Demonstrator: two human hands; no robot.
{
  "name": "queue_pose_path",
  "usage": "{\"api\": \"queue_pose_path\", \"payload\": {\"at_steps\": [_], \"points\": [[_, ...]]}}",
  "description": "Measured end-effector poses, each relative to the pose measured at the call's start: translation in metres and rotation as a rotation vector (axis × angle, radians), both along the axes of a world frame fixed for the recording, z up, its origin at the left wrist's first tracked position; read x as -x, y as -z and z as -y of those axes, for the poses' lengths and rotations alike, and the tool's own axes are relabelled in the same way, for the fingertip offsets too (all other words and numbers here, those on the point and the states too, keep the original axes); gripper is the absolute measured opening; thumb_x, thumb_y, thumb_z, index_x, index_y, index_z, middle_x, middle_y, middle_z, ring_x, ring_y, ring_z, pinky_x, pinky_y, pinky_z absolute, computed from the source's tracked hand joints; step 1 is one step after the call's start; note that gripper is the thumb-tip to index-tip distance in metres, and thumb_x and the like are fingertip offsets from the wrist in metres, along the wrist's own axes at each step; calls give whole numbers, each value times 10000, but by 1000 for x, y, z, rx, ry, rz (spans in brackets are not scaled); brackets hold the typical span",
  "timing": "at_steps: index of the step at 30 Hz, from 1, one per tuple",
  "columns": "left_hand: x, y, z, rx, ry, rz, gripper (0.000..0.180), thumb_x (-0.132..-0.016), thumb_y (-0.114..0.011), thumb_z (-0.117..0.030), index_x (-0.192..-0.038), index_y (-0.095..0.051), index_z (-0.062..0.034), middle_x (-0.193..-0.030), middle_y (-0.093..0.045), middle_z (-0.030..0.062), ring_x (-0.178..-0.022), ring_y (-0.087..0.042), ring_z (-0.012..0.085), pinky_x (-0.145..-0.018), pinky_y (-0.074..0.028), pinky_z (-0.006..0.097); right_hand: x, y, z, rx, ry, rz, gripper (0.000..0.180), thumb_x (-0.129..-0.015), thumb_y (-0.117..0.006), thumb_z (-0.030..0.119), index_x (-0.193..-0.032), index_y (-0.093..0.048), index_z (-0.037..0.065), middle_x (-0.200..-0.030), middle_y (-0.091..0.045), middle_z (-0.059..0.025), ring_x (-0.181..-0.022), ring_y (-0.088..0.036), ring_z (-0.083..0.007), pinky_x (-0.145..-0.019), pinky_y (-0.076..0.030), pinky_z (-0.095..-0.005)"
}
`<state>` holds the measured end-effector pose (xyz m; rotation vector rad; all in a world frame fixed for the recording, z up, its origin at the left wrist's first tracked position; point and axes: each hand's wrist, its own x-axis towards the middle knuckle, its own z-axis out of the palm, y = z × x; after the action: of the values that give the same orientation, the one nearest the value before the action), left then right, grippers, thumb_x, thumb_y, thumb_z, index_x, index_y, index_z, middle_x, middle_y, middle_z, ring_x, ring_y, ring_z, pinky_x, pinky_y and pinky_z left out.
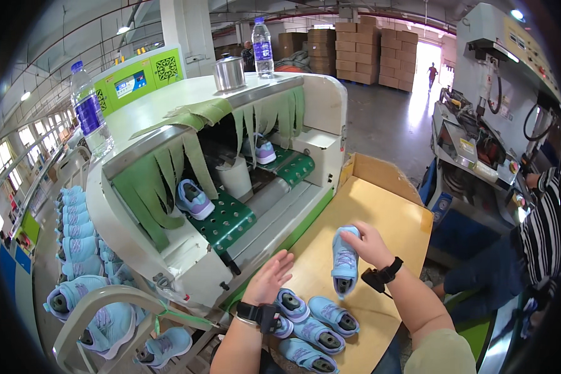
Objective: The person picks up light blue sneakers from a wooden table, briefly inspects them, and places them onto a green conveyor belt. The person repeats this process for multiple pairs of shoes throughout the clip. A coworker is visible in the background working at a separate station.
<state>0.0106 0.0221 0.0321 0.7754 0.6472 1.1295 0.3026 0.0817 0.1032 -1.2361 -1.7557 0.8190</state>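
Observation:
My right hand (371,245) grips a light blue sneaker (345,262) by its toe end, thumb on top, with the dark opening toward me, above the tan board. My left hand (269,279) is open, fingers extended and nothing in it, near the board's left edge. Below it, several light blue sneakers (323,335) with dark inserts lie close together on the board (380,215). Ahead stands a white machine with two green perforated belts (226,222). One sneaker (195,199) rests on the left belt and another (263,149) on the right, each under green strip curtains (148,187).
At left, more sneakers (78,240) stand on a rack with a beige tubular frame (100,299). Water bottles (263,50) and a metal pot (229,72) stand on the machine. A striped-shirted person (541,234) is beside another machine (474,137) at right. Cartons (357,55) are stacked behind.

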Motion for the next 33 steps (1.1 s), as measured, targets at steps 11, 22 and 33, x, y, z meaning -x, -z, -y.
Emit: {"api": "queue_pose_path", "payload": {"at_steps": [11,22,33], "points": [[-26,-18,17,-154,324,340,754,-943,-358,-654,-1454,-373,-101,-1395,-517,168,-1073,-634,272,-811,-534,369,24,-10,45,300,-300,-136,608,-994,-540,371,-1439,-373,-9,-1359,-479,-218,-1226,-510,-263,-1043,-403,-354],[34,-57,-8,-247,-319,378,539,-1056,-332,-377,-1474,-312,-38,-1505,-376,165,-1396,-379,304,-1125,-355,456,-6,116,171,469,-272,-98,721,-885,-691,222,-1445,-322,-43,-1359,-472,-273,-1283,-480,-329,-1071,-389,-381],[37,-39,-4,-171,-140,396,513,-1047,-381,-313,-1453,-342,-1,-1551,-289,213,-1413,-347,328,-1133,-331,456,-17,78,126,397,57,-197,623,-885,-686,114,-1385,-315,105,-1129,-584,-143,-1008,-580,-185,-828,-498,-325]]}}
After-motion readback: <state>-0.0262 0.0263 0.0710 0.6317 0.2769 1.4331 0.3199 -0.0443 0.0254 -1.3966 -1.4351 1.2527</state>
